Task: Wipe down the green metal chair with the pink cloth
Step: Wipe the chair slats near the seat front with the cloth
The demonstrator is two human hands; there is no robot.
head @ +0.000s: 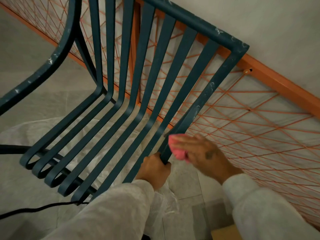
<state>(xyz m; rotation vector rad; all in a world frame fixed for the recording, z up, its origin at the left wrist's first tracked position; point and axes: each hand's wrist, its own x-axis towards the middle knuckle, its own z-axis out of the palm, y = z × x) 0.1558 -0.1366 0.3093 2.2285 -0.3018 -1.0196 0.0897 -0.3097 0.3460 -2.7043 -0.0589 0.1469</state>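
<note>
White sleeves (110, 213) are filling the bottom of the view, one on each arm. Past them, the big green chair (121, 104) is standing on a pale floor (34, 66), next to an orange frame (270, 78) strung with orange cord. A see-through plastic sheet (57, 134) is lying under the seat, and a black cable (34, 209) is trailing across the floor at the lower left.

White dusty marks are showing on the top rail, the far arm and the near side bar. So the wiping looks far from done.

Right now the near side bar looks like the part being cleaned, low down where the back is meeting the seat. The left hand (154, 170) is curling tight around that bar from below, holding the chair steady. The right hand (202, 153) is reaching in from the right, palm down, fingers stretched flat and pointing left. It is pressing the pink cloth (178, 154) against the bar, just above the left hand. The cloth is bunched up under the palm and fingers, and only its edge is peeking out. The hand is blurry, so it is likely moving.

Next, the cloth probably needs to be sliding up the bar toward the dusty corner. The left hand should be holding firm so the chair is not tipping.
</note>
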